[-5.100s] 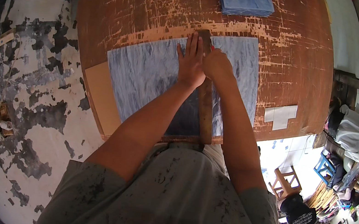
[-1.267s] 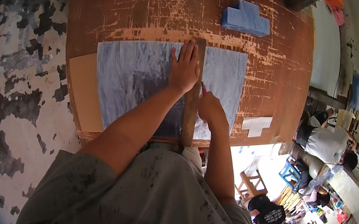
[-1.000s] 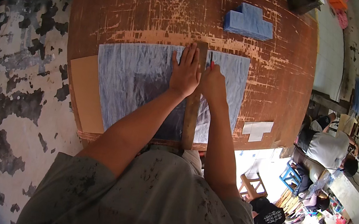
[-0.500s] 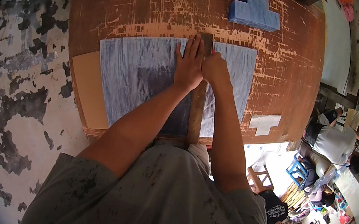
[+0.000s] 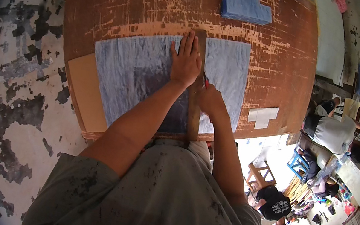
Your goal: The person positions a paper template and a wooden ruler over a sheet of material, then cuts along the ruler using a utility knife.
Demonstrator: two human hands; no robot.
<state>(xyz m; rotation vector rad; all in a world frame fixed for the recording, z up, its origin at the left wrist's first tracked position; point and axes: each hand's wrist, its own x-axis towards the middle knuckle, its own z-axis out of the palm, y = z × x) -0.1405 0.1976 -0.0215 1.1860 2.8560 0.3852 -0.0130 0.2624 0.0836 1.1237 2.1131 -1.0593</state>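
Observation:
A streaky blue-grey sheet (image 5: 137, 71) lies on the worn brown board (image 5: 280, 67) in front of me. Across it, from the far edge toward my body, runs a long dark straightedge (image 5: 193, 114). My left hand (image 5: 185, 64) lies flat with its fingers stretched out, pressing on the sheet and the straightedge's left side. My right hand (image 5: 212, 102) is closed around a red-handled cutter knife (image 5: 206, 83), its blade pointing away from me along the straightedge's right edge. The grip hides most of the handle.
A stack of blue stepped pieces (image 5: 247, 7) stands at the far right of the board. Nearer lies a pale T-shaped piece (image 5: 263, 117). A tan cardboard panel (image 5: 87, 91) sticks out under the sheet's left side. People, a blue stool (image 5: 297, 163) and a brown stool (image 5: 261, 175) are off to the right.
My right hand has drawn the cutter knife toward me along the straightedge, away from its far end. My left hand stays flat near the same spot. The whole view has shifted slightly.

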